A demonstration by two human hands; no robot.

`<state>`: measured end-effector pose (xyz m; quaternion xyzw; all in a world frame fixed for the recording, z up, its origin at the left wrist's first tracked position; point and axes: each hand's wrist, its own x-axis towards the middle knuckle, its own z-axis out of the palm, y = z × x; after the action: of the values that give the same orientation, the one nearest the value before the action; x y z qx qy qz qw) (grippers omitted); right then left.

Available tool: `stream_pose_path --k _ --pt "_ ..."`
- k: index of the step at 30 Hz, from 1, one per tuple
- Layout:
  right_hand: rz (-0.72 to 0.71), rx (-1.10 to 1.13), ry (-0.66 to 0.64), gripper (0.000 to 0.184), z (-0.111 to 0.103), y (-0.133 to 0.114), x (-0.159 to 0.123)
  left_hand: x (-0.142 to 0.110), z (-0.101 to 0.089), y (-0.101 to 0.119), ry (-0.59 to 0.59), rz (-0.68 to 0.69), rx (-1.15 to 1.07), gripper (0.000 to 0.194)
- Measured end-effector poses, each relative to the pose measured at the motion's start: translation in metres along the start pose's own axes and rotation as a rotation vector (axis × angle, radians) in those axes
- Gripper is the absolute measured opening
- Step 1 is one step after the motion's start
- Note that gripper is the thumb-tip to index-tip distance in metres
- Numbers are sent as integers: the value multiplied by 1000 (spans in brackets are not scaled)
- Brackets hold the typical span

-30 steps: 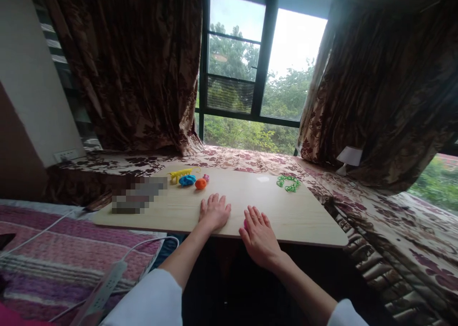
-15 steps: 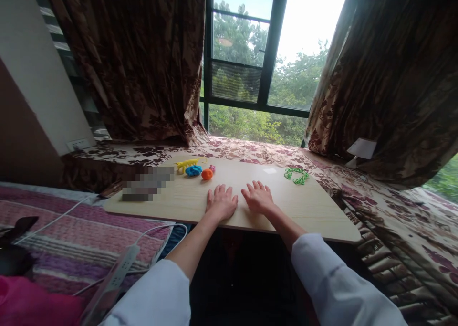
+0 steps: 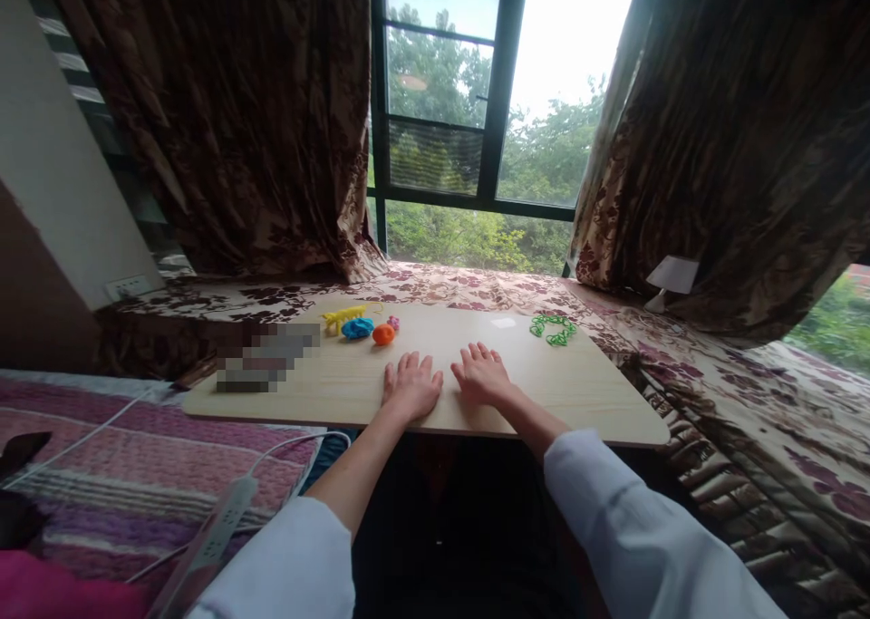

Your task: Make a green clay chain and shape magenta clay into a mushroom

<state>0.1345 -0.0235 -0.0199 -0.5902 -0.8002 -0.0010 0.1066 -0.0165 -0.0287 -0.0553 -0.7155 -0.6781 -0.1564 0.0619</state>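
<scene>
Palm down on the pale wooden table [image 3: 584,397] lies my left hand [image 3: 412,387], fingers stretched out and holding nothing. My right hand [image 3: 479,374] rests flat beside it, also empty, with a small gap between the two. Just beyond my left hand sit an orange lump like modelling clay [image 3: 383,334], a blue lump [image 3: 357,328], a yellow animal-shaped figure [image 3: 343,317] and a small pink piece [image 3: 393,324]. Past my right hand are a small white paper square [image 3: 504,323] and a green beaded-looking string [image 3: 554,330] laid in a loose curve.
A blurred-out item [image 3: 268,358] lies at the table's left end. A power strip [image 3: 214,537] with white cables is at lower left, by a striped bed cover [image 3: 122,474]. Behind the table runs a floral-covered window ledge [image 3: 462,284] with a small lamp [image 3: 672,275].
The whole view has shifted slightly, so the table and its things appear a little further left. Both hands stay flat on the table in the same pose.
</scene>
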Motion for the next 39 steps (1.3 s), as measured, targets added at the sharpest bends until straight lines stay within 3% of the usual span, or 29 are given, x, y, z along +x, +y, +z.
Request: stream_pose_path --k 3,6,9,14,17,20,26,30,33,39 --pt "42 -3 24 34 -4 3 34 0 0 -1 0 -4 9 48" --pt "44 -12 52 32 -3 2 35 0 0 -1 -2 -7 8 48" --pt "13 -23 51 46 1 -3 3 -1 -2 0 -7 -6 -4 49" --pt "-101 -16 78 61 6 -10 -81 -3 -7 3 -22 -15 -21 48" --pt "-131 -4 87 62 7 -10 -101 -4 -9 4 -30 -23 -17 47" --pt "-89 5 59 60 7 -9 -76 -4 -9 5 -33 -20 -8 46" --pt "69 -12 51 45 -1 1 25 -2 -5 3 -22 -10 7 48" --pt "77 -23 105 32 0 2 41 -1 -2 1 -8 -9 9 48" --pt "31 -21 95 46 5 -2 12 -1 -2 0 -7 -7 1 48" --pt "-106 -4 90 58 7 -10 -90 -3 -7 4 -14 -16 -18 47"
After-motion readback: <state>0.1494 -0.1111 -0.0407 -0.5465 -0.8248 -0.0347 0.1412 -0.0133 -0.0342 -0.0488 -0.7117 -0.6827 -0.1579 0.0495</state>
